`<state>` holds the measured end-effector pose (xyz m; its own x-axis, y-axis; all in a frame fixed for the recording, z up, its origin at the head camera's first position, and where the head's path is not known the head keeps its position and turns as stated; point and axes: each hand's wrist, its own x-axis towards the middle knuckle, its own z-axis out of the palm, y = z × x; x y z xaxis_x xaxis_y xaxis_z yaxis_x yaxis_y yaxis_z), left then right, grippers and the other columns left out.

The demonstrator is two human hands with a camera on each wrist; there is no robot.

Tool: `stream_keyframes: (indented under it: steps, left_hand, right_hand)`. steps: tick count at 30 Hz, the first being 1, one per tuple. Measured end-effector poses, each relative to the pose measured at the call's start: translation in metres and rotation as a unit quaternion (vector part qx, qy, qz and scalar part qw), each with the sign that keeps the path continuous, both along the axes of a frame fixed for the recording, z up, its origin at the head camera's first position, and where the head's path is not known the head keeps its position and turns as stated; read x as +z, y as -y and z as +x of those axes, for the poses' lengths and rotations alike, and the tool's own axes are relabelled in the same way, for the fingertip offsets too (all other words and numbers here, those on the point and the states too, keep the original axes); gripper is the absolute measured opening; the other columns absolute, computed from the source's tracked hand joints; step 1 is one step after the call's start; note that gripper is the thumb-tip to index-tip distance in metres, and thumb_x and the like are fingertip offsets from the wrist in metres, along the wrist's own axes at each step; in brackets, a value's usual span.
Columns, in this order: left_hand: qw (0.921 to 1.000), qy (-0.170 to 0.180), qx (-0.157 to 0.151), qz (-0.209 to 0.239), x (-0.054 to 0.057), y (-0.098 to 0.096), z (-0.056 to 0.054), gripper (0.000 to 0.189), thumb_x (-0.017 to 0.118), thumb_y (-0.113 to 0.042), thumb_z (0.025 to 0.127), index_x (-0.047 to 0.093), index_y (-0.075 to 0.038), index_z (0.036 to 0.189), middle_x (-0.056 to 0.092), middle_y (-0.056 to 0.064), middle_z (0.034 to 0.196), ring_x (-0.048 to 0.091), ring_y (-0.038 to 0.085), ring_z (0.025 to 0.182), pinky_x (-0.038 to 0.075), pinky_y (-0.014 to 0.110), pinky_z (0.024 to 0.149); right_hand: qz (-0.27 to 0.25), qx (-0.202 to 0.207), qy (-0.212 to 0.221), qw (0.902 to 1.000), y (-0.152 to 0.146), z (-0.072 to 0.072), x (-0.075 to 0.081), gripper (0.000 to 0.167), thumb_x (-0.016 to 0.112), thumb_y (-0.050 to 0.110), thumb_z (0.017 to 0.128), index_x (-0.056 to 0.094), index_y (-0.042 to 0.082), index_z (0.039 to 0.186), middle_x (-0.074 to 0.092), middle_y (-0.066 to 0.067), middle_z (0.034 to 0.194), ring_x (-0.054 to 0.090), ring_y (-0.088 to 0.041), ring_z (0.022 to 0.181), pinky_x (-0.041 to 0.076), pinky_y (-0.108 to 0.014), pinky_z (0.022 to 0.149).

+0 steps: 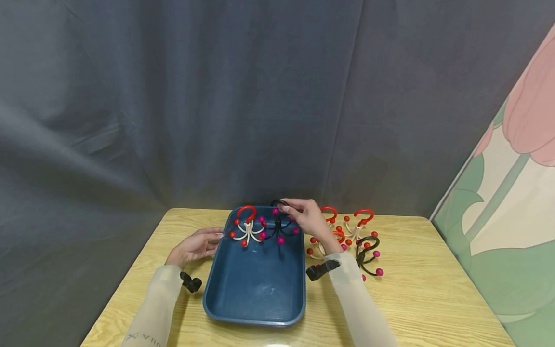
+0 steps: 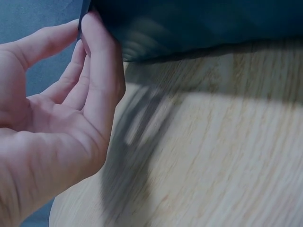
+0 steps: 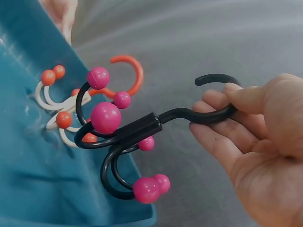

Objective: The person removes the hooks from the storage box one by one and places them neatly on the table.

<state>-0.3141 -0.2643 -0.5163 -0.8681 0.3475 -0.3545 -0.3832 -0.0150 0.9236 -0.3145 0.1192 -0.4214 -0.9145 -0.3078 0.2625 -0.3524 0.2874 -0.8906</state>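
My right hand pinches the curved hook end of a black multi-arm hanger between thumb and fingers, above the far right part of the blue tray. Pink balls cap its curved arms. Beside it in the tray's far left part is a white multi-arm hanger with a red hook and red ball tips. My left hand is at the tray's left side. Up close in the left wrist view, thumb and forefinger pinch the tray's rim.
Right of the tray, several more hangers lie on the wooden table, including a white one with a red hook and a black one. My right forearm partly covers that group. A dark curtain hangs behind the table.
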Motion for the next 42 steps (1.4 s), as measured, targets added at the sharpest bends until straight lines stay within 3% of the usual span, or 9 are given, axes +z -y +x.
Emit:
stream_keyframes:
  steps: [4,7,12,14,16,21,30,36,42]
  left_hand:
    - [0.9999,-0.002,-0.013,-0.002,0.003,0.001,0.001,0.036,0.056,-0.018,0.11,0.051,-0.007,0.144,0.077,-0.003,0.109,0.075,0.011,0.093,0.063,0.026,0.081]
    - [0.9994,-0.006,-0.034,0.003,0.005,0.002,0.001,0.037,0.056,-0.017,0.11,0.049,-0.006,0.145,0.077,0.0,0.11,0.076,0.013,0.093,0.064,0.027,0.079]
    - [0.9987,-0.011,-0.05,0.008,0.008,0.003,0.001,0.035,0.057,-0.013,0.109,0.049,-0.005,0.142,0.078,0.002,0.107,0.076,0.015,0.091,0.064,0.029,0.078]
    - [0.9987,-0.013,-0.049,0.009,0.008,0.003,0.001,0.033,0.057,-0.012,0.109,0.05,-0.005,0.141,0.078,0.002,0.106,0.076,0.015,0.09,0.064,0.029,0.078]
    - [0.9987,-0.015,-0.049,0.007,0.007,0.002,0.001,0.031,0.056,-0.011,0.109,0.051,-0.006,0.139,0.078,0.002,0.105,0.076,0.015,0.089,0.064,0.03,0.078]
    - [0.9983,-0.024,-0.054,0.002,0.006,-0.001,-0.001,0.027,0.055,-0.011,0.109,0.053,-0.008,0.136,0.078,0.001,0.105,0.076,0.014,0.09,0.064,0.03,0.078]
    - [0.9987,-0.03,-0.04,-0.007,0.006,-0.004,-0.003,0.026,0.055,-0.01,0.109,0.055,-0.008,0.135,0.077,0.001,0.103,0.076,0.014,0.087,0.064,0.029,0.077]
    - [0.9982,-0.036,-0.048,0.001,0.007,-0.002,-0.002,0.035,0.055,-0.011,0.109,0.05,-0.002,0.142,0.078,0.002,0.104,0.076,0.014,0.087,0.064,0.028,0.076]
    - [0.9984,-0.032,-0.046,-0.01,0.006,0.0,-0.002,0.041,0.057,-0.012,0.109,0.046,0.0,0.147,0.078,0.001,0.104,0.076,0.013,0.086,0.064,0.028,0.076]
  right_hand:
    - [-0.01,0.014,-0.005,0.9999,-0.004,0.006,0.008,0.031,0.067,0.019,0.104,0.073,0.012,0.133,0.078,-0.011,0.122,0.077,-0.021,0.109,0.06,-0.021,0.078]
    - [-0.014,0.022,-0.009,0.9996,-0.007,0.01,0.014,0.03,0.067,0.02,0.105,0.073,0.013,0.134,0.078,-0.009,0.123,0.075,-0.021,0.118,0.06,-0.027,0.095]
    - [-0.021,0.035,-0.017,0.999,-0.011,0.016,0.02,0.03,0.066,0.018,0.105,0.074,0.013,0.133,0.079,-0.008,0.123,0.076,-0.026,0.112,0.054,-0.026,0.08]
    - [-0.02,0.037,-0.02,0.9989,-0.012,0.018,0.022,0.03,0.066,0.018,0.105,0.073,0.013,0.133,0.078,-0.009,0.123,0.076,-0.026,0.112,0.054,-0.024,0.081]
    - [-0.016,0.036,-0.02,0.999,-0.015,0.021,0.024,0.03,0.067,0.018,0.104,0.073,0.012,0.133,0.078,-0.009,0.123,0.076,-0.025,0.117,0.059,-0.025,0.09]
    - [-0.009,0.033,-0.011,0.9994,-0.02,0.03,0.03,0.031,0.067,0.02,0.104,0.073,0.012,0.134,0.078,-0.01,0.124,0.075,-0.024,0.118,0.059,-0.04,0.104]
    - [-0.011,0.053,-0.014,0.9985,-0.035,0.048,0.04,0.031,0.066,0.018,0.105,0.072,0.009,0.134,0.077,-0.013,0.125,0.075,-0.026,0.117,0.059,-0.025,0.098]
    - [-0.011,0.062,-0.002,0.998,-0.05,0.065,0.052,0.033,0.067,0.021,0.104,0.072,0.012,0.135,0.078,-0.011,0.126,0.075,-0.024,0.118,0.058,-0.031,0.101]
    - [0.008,0.06,-0.02,0.998,-0.066,0.079,0.059,0.032,0.069,0.022,0.103,0.073,0.013,0.134,0.079,-0.008,0.123,0.076,-0.02,0.115,0.059,-0.029,0.1]
